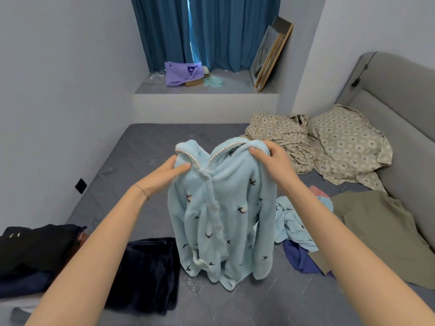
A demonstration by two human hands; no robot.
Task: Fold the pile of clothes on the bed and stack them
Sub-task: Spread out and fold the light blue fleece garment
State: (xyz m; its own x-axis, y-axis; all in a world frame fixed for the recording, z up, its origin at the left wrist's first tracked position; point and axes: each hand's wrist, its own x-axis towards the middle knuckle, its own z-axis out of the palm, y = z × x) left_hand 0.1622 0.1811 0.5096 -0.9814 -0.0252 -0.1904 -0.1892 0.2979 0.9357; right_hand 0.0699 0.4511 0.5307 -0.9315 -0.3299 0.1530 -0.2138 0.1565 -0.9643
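Bed (pixel 146 161): bare grey mattress, fills the floor of the room. Padded grey headboard (pixel 400 102) along its right edge.

Curtain (pixel 211 31): blue, drawn over the alcove beyond the far edge, a slit of daylight at the middle.

Olive garment (pixel 381 231): spread loose at the right edge, near side.

Bedding (pixel 348 142): beige, diamond print, crumpled in the far right corner against the headboard.

Fleece top (pixel 223 220): pale blue, small dark bird print, white bobble trim along collar and front. Held upright over the middle of the bed, front towards the person, sleeves hanging at the sides, hem touching the mattress.

Dark fold (pixel 146 274): navy cloth, flat, near edge, just left of the top's hem.

Black stack (pixel 35 245): folded dark items at the near left corner.

Pale blue piece (pixel 294 222): same fleece print, bunched just right of the top, part of the unfolded pile.

Frames (pixel 270 55): leaning on the alcove's right wall. Purple bag (pixel 181 72) on the alcove ledge.

Violet garment (pixel 299 257): under the pale blue piece, touching the olive garment. Pink cloth (pixel 317 191): a corner showing at the far side of the pile.

Left hand (pixel 167 175): pinches the top's left shoulder, thumb in front, fingers behind the cloth.

Right hand (pixel 273 163): grips the right shoulder the same way, thumb on the front.

Bracelet (pixel 142 190): thin chain on the left wrist.
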